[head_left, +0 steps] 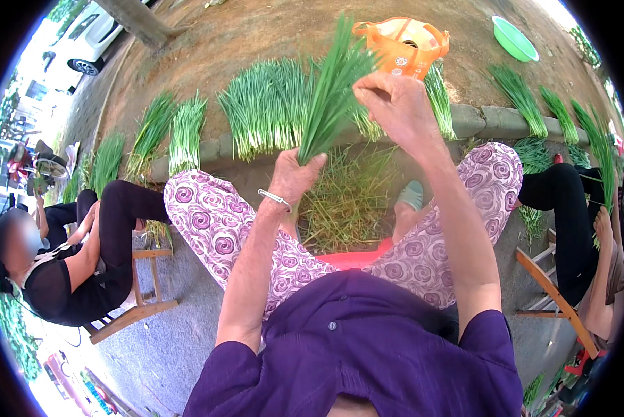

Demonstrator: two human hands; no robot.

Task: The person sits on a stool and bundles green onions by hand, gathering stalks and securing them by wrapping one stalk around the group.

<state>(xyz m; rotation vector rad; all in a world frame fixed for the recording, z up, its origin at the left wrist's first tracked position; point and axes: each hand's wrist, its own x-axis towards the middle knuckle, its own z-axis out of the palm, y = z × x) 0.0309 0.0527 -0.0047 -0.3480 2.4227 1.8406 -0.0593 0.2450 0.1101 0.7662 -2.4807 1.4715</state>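
rows of green bundles (267, 104) were laid along the stone kerb (482, 119), with a heap of trimmings (346, 201) below. a bunch of green chives (333, 90) was held upright above the lap, its base clenched by the left hand (294, 174). the right hand (395, 104) was closed on the upper leaves. a loosened base grip was judged likely to scatter stalks into the trimmings; hard pulling could tear sound leaves.

Green chives (333, 90), purple-swirled trousers (211, 219), orange bag (403, 45)
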